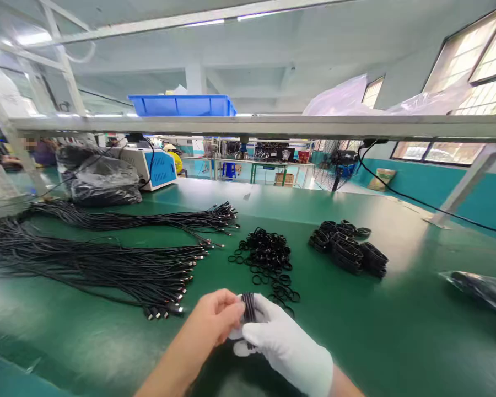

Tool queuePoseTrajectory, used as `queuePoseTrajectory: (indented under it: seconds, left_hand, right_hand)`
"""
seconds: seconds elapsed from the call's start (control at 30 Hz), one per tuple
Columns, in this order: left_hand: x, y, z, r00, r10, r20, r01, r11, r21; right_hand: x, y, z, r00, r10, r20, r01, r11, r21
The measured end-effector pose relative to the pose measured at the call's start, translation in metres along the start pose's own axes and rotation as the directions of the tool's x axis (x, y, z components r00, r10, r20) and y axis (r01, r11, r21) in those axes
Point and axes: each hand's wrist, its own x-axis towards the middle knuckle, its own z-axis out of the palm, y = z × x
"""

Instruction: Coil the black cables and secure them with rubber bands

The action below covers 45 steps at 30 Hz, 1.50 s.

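A small coil of black cable [248, 307] is held between my two hands near the front of the table. My right hand [283, 336], in a white glove, is closed around it. My bare left hand [221, 314] pinches the coil's left side with thumb and fingers; its fingertips are partly hidden. Just beyond my hands lies a pile of small black rings [268, 251], with several loose ones trailing towards me. Long black USB cables [149, 264] lie in bundles to the left, their plugs pointing right. Coiled black cables [349, 248] are heaped on the right.
The green table [397, 342] runs under a metal shelf [273, 125] bearing a blue tray [182, 105]. A black plastic bag [103, 179] and a white-and-blue machine [149, 165] stand at the back left. A clear bag [479, 289] lies at the right edge, and a fan [333, 165] stands behind.
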Motion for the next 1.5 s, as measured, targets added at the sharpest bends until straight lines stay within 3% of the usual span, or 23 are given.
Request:
queuePoseTrajectory:
  seconds: [0.2,0.27,0.37,0.47,0.53,0.6,0.7,0.77,0.97,1.13,1.2,1.3,1.37,1.43,1.5]
  left_hand:
    - [0.0,-0.012,0.007,1.0,0.016,0.021,-0.014,0.997,-0.072]
    - [0.001,-0.014,0.005,1.0,0.006,0.027,-0.004,0.999,-0.046]
    - [0.0,-0.013,0.0,0.987,0.088,-0.138,-0.064,0.983,0.172]
    - [-0.004,-0.012,-0.001,0.914,0.338,-0.227,-0.205,0.864,0.459]
    - [-0.006,-0.017,0.002,0.852,0.504,-0.145,-0.33,0.73,0.599]
    - [-0.006,-0.024,0.005,0.759,0.648,-0.062,-0.424,0.564,0.709]
    - [-0.002,-0.035,0.009,0.623,0.782,-0.022,-0.446,0.378,0.811]
    - [0.0,-0.037,0.011,0.576,0.816,-0.037,-0.42,0.335,0.843]
    - [0.0,-0.032,0.018,0.516,0.847,-0.125,-0.372,0.353,0.859]
    - [-0.001,-0.033,0.019,0.388,0.915,-0.113,-0.401,0.278,0.873]
    - [-0.001,-0.034,0.018,0.361,0.927,-0.103,-0.396,0.253,0.882]
    - [0.0,-0.035,0.018,0.356,0.928,-0.115,-0.37,0.253,0.894]
    - [0.0,-0.034,0.018,0.385,0.914,-0.13,-0.371,0.282,0.885]
    - [0.002,-0.032,0.016,0.458,0.873,-0.164,-0.388,0.363,0.847]
    - [0.003,-0.027,0.013,0.568,0.799,-0.197,-0.407,0.481,0.777]
  right_hand:
    - [-0.002,0.001,-0.001,0.993,0.07,-0.099,-0.083,0.988,-0.129]
    - [-0.002,0.002,-0.005,0.994,0.108,-0.031,-0.11,0.992,-0.055]
    - [-0.005,0.002,-0.012,0.983,0.125,0.137,-0.145,0.979,0.146]
    - [-0.007,0.002,-0.014,0.968,0.112,0.224,-0.164,0.959,0.231]
    - [-0.007,0.002,-0.011,0.97,0.121,0.209,-0.162,0.968,0.192]
    - [-0.006,0.003,-0.006,0.979,0.136,0.151,-0.156,0.98,0.125]
    - [-0.005,0.003,0.0,0.986,0.149,0.077,-0.154,0.986,0.061]
    - [-0.006,0.002,0.001,0.987,0.151,0.06,-0.154,0.987,0.052]
    - [-0.006,-0.001,0.002,0.993,0.11,0.045,-0.111,0.993,0.033]
    - [-0.005,0.001,0.003,0.993,0.116,0.014,-0.116,0.993,0.029]
    - [-0.005,0.002,0.004,0.993,0.115,0.025,-0.116,0.992,0.043]
    - [-0.005,0.001,0.005,0.993,0.119,0.02,-0.12,0.992,0.038]
    - [-0.005,-0.001,0.006,0.993,0.116,0.003,-0.116,0.993,0.021]
    - [-0.006,-0.003,0.005,0.994,0.113,-0.006,-0.113,0.994,0.007]
    - [-0.006,-0.004,0.004,0.994,0.109,-0.003,-0.109,0.994,-0.008]
